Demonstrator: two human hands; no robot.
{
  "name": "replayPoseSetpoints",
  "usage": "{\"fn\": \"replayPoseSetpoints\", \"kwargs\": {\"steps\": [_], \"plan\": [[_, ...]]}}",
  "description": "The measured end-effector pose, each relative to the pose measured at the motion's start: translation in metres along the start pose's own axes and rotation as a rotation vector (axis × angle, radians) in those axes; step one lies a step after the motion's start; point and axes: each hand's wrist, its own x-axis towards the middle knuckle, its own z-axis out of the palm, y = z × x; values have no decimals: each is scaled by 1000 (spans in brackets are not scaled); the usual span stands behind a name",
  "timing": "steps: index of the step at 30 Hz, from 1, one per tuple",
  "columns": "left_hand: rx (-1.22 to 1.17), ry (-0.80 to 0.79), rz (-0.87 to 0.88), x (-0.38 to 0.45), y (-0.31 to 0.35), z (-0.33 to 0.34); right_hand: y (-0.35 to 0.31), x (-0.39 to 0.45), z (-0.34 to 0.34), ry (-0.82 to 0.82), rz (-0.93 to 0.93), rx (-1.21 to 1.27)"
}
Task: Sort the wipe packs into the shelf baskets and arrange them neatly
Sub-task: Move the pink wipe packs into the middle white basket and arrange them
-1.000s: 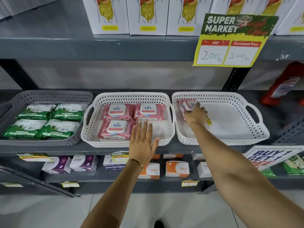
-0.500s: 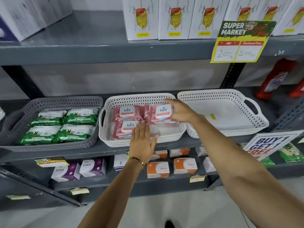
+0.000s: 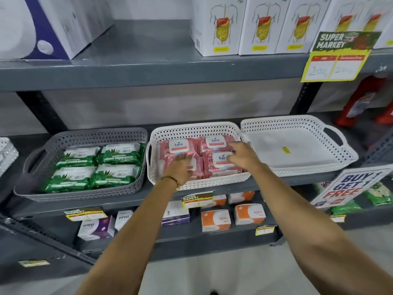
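Resting both hands [image 3: 212,162] on pink "kara" packs [image 3: 217,143] in mid basket [image 3: 191,130].

Four green wipe packs [image 3: 96,165] fill the grey basket [image 3: 32,191]. Four pink wipe packs [image 3: 214,143] sit in the middle white basket [image 3: 195,129]. The right white basket [image 3: 297,122] holds none. Three baskets total.

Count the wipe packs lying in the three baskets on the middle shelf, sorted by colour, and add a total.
Green packs in the grey basket: 4
Pink packs in the middle white basket: 4
Packs in the right white basket: 0
Total: 8
The left hand partly hides the front-left pink pack; the right hand rests over the front-right one.
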Motion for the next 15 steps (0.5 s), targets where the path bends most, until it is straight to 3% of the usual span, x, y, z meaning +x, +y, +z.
{"fn": "replayPoseSetpoints", "kwargs": {"steps": [2, 5, 15], "plan": [[31, -69, 5, 10, -6, -3, -6, 0, -3, 80, 52, -67], [3, -124, -27, 14, -11, -3, -12, 0, 1, 60, 129, -150], [17, 20, -68, 9, -21, -3, -15, 6, 8, -26, 195, -96]]}}
